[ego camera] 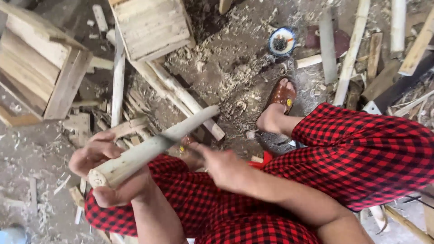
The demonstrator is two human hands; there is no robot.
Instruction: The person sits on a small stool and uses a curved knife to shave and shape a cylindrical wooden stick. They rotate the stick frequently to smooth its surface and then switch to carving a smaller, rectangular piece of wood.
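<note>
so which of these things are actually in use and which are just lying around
In use:
- pale, tapered, peeled wooden stick, gripped by left hand
- right hand, beside the stick

Lying about:
- pale slatted wooden crates
- small round blue-rimmed bowl
- loose wooden poles
- wood shavings

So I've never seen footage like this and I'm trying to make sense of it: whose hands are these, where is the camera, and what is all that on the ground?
There is one picture, taken by a camera worn on a person's head and looking down at their own lap and hands. The person sits in red-and-black checked trousers, one foot in a brown sandal. Their left hand grips the thick end of a pale, peeled wooden stick. Their right hand reaches toward the stick's middle; whether it holds anything is hidden. On the dirt floor lie wood shavings, wooden slats, wooden crates and a small round tin.
</note>
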